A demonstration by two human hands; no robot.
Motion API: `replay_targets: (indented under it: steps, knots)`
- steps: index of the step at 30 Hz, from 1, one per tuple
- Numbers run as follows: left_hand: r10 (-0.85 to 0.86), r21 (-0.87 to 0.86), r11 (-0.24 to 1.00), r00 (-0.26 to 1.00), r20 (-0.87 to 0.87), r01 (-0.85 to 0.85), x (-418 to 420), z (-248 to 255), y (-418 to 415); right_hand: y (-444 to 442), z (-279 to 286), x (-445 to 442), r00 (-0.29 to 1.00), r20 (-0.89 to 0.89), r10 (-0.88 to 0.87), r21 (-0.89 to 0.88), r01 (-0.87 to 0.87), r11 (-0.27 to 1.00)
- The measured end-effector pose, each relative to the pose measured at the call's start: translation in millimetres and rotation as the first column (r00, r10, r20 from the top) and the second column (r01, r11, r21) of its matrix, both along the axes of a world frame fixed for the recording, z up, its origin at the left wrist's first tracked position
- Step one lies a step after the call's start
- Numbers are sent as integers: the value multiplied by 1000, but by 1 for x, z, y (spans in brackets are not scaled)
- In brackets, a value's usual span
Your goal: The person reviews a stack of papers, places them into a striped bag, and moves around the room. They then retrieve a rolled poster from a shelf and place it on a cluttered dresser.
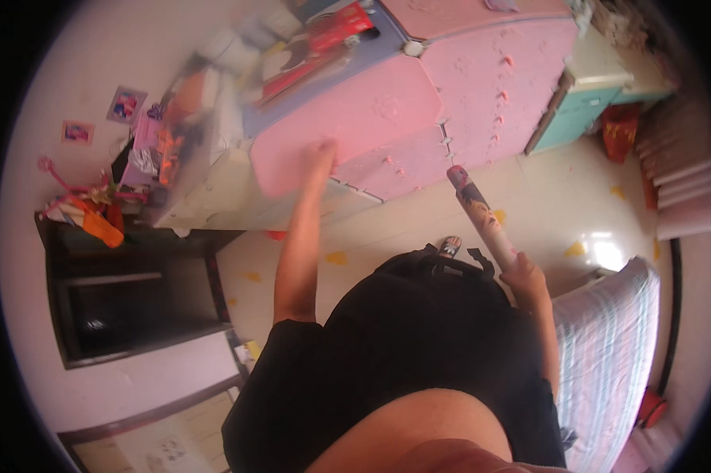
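Note:
My left hand (323, 156) is at the pink cabinet door panel (355, 118), near its lower edge. The fingers look curled, but blur hides whether they grip a knob or the edge. My right hand (524, 275) is closed around the lower end of a rolled printed sheet or tube (479, 213), which points up and away towards the cabinet. Beside that panel stand more pink panels (473, 88) with small bow-shaped knobs. On the cabinet's bluish top (385, 35) lie a red printed packet (340, 26) and other flat items.
A cream and teal cabinet (586, 106) and a red bin (618, 133) stand at upper right. A striped mattress (606, 355) is at my right. A dark-framed opening or cabinet (136, 307) is at left, below a cluttered white unit (213, 195). Yellow marks dot the tiled floor (355, 236).

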State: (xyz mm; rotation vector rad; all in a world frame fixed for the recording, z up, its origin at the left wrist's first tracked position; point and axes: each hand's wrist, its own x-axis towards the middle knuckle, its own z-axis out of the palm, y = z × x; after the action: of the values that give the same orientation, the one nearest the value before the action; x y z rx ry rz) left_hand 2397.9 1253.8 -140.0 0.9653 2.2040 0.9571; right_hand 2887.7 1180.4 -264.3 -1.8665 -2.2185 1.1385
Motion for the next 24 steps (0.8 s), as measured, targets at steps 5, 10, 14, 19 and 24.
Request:
replay_targets:
  steps: [5, 10, 14, 19, 24]
  knots:
    - [-282, -287, 939, 899, -336, 188, -25, 54, 17, -12, -18, 19, 996, -71, -60, -43, 57, 997]
    - [-265, -442, 884, 943, -203, 153, -41, 139, 53, -29, -29, 36, 975, -147, -164, -72, 155, 985]
    - [-325, -486, 849, 931, -169, 208, -59, 171, 84, -41, -39, 46, 969, -161, -187, -98, 172, 980]
    - [-360, -487, 836, 923, -140, 252, -85, 168, 98, -42, -33, 55, 947, -219, -236, -122, 214, 969]
    - [-192, -353, 923, 979, -74, 154, -114, 155, 90, -34, -16, 52, 929, -280, -243, -166, 203, 965]
